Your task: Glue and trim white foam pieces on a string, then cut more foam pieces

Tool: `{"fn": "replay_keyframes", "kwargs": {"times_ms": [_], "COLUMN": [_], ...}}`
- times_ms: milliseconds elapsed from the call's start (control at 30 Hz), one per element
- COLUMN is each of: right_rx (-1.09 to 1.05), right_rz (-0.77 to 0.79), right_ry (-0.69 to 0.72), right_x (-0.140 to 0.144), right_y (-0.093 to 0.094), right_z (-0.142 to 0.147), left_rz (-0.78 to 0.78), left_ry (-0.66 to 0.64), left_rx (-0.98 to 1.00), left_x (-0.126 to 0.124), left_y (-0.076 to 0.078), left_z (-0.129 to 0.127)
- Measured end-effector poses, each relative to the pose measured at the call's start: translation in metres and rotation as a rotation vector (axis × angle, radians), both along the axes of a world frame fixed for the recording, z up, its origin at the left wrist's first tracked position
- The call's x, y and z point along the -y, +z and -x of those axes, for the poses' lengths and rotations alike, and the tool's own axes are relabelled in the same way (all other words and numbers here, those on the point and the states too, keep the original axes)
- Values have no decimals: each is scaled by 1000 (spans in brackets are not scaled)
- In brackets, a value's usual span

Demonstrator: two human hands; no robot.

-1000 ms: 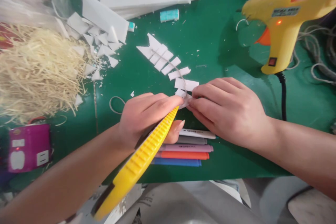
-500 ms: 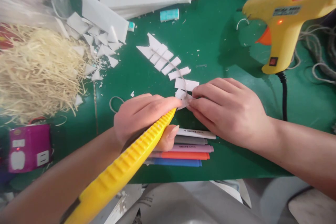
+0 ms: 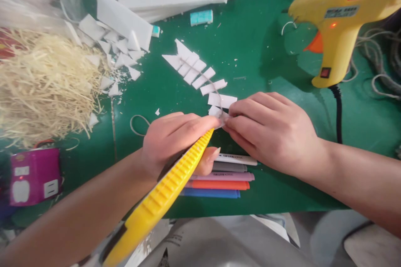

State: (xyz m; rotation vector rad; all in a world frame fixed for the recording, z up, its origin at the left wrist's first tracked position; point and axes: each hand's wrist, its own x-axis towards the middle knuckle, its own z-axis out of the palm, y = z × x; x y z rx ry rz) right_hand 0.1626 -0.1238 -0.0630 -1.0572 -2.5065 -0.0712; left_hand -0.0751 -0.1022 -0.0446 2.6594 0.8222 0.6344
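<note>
Your left hand grips the yellow knife, fingers closed; your right hand pinches the white foam strip, blade tip touching. The strip lies on the green table, markers just beside, straw pile at left.

Yellow utility knife w/ ribbed spine, held in left hand, lies slanted: tip up by the fingertips at centre, butt end low toward bottom-left, dark end-cap just showing. Blade itself hidden where the hands meet. Tip sits at a small white foam piece, pinched by right hand fingertips on the green mat. That piece is the near end of a curved row of white foam strips, fanned like ribs along a thin wire, running up-left, lying flat.
</note>
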Motion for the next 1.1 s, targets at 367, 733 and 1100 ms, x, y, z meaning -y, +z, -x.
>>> {"fn": "replay_keyframes", "kwargs": {"times_ms": [367,733,1100], "right_rx": [11,1,18], "right_rz": [13,-1,5], "right_ry": [-7,-5,-13], "right_x": [0,-1,0], "right_y": [1,0,1], "right_z": [1,1,1], "left_rz": [-122,8,-17], "left_ry": [-106,-25,-59], "left_rx": [67,15,26], "left_x": [-13,-4,-7], "left_y": [-3,-2,-2], "left_z": [-8,-2,-3]}}
